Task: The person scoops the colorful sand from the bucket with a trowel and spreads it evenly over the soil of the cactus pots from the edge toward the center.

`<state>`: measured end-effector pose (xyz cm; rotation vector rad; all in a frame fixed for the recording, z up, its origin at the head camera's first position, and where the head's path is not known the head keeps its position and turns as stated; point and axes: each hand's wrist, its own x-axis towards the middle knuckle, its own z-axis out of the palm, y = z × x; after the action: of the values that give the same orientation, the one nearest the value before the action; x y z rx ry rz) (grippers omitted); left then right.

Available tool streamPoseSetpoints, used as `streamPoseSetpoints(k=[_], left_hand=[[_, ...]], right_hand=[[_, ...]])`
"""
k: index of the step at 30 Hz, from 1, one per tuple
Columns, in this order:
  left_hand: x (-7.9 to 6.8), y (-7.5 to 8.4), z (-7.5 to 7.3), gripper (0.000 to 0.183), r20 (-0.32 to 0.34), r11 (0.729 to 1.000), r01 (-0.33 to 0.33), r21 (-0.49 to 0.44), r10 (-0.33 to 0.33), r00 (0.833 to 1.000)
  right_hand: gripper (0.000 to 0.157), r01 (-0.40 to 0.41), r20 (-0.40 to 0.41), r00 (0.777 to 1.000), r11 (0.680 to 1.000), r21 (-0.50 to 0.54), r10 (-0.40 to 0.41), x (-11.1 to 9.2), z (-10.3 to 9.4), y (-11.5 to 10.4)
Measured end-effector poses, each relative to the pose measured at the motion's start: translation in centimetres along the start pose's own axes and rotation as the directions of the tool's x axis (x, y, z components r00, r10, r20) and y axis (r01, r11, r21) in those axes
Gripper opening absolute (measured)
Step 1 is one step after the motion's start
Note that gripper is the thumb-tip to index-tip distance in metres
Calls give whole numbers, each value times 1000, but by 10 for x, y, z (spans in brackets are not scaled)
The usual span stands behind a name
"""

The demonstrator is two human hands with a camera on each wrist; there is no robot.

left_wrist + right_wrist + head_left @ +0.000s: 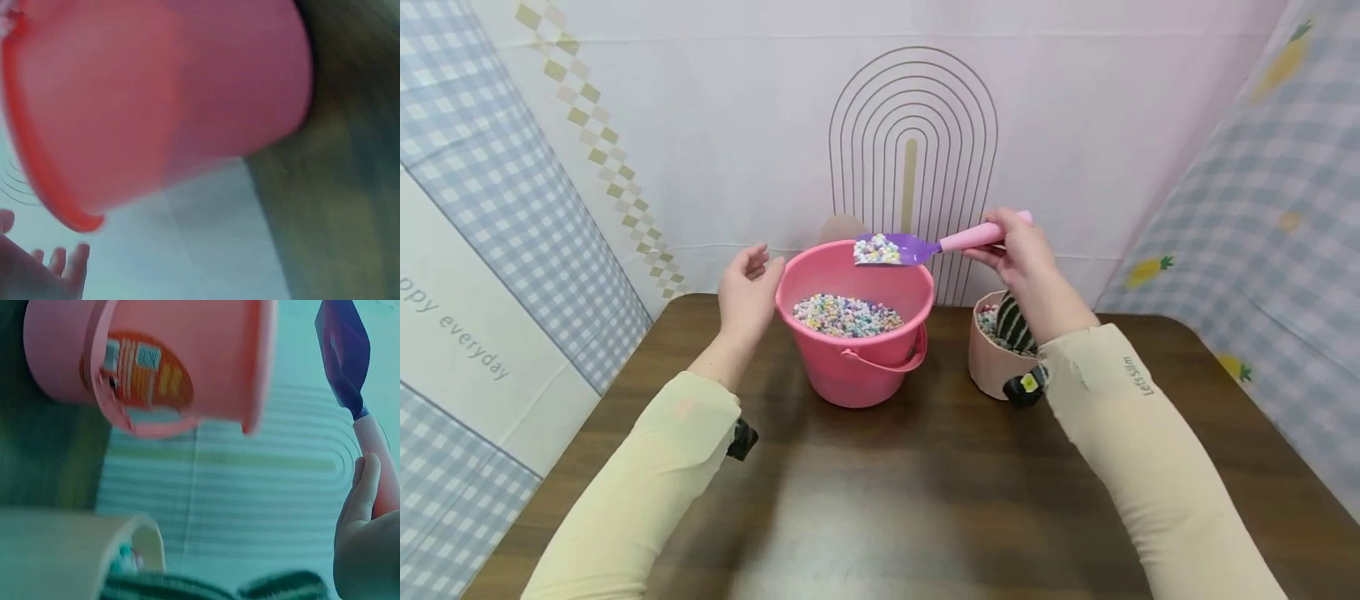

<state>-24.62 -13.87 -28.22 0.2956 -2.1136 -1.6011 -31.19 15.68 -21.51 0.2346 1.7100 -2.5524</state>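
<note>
Jutting from the right hand (1026,258) that grips its handle, the scoop (917,249) points left above the bucket (856,367) toward the relaxed, empty left hand (747,290), long axis running crosswise.

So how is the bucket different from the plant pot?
The bucket is bright pink, while the pot is a paler peach. The bucket is bigger than the pot. The bucket has a handle hanging at its side; none shows on the pot. The pot has a cactus in it; the bucket doesn't. Both stand upright on the table.
</note>
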Motion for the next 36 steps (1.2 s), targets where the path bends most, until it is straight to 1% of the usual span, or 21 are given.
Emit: streamPoseSetpoints(k=[4, 7, 9, 11, 13, 15, 17, 19, 21, 23, 26, 28, 29, 31, 35, 36], left_hand=[[-5, 19, 8, 44, -6, 997, -64, -48, 64, 998], [-13, 32, 17, 41, 39, 992, -93, -81, 97, 995], [-18, 41, 26, 40, 84, 989, -104, -103, 113, 990], [-25, 49, 36, 39, 144, 988, -93, -124, 111, 983], [-31, 56, 46, 39, 204, 985, -65, -160, 98, 974], [-37, 61, 56, 40, 273, 981, -26, -194, 80, 959], [-42, 63, 67, 41, 338, 977, 15, -211, 59, 939], [-47, 64, 77, 41, 395, 977, 45, -206, 41, 918], [-51, 63, 88, 42, 443, 979, 60, -195, 33, 896], [-56, 60, 100, 44, 486, 984, 59, -167, 30, 873], [-65, 53, 119, 47, 549, 994, 50, -97, 12, 836], [-71, 47, 130, 49, 575, 998, 42, -42, -10, 818], [-74, 44, 135, 49, 581, 999, 31, -13, -18, 814], [-79, 40, 144, 50, 583, 999, 12, 33, -29, 812], [-84, 33, 156, 52, 562, 996, -8, 88, -43, 826], [-85, 31, 159, 53, 559, 995, -3, 96, -52, 827]], right_hand=[[18, -11, -2, 1000, 999, 49, 12, -6, -15, -17], [21, -20, 7, 1000, 996, 82, 20, -10, -24, -28], [22, -29, 15, 1000, 993, 113, 28, -11, -30, -34], [24, -30, 6, 1000, 991, 134, 30, -13, -36, -41], [25, -31, -9, 999, 986, 165, 33, -14, -42, -46], [24, -27, -15, 999, 981, 192, 30, -14, -48, -51], [23, -23, -29, 999, 975, 222, 30, -14, -54, -56], [24, -18, -33, 999, 971, 239, 27, -14, -61, -61], [27, -13, -46, 999, 969, 246, 25, -15, -69, -66], [31, -5, -63, 998, 968, 251, 21, -16, -77, -70], [31, 5, -77, 997, 962, 272, 17, -18, -92, -77], [30, 2, -80, 997, 954, 298, 23, -18, -101, -80], [29, -2, -79, 996, 951, 310, 28, -18, -105, -82], [30, -12, -79, 996, 943, 332, 41, -18, -114, -85], [33, -24, -75, 996, 940, 341, 53, -19, -130, -87], [33, -26, -74, 996, 940, 340, 54, -20, -134, -88]])
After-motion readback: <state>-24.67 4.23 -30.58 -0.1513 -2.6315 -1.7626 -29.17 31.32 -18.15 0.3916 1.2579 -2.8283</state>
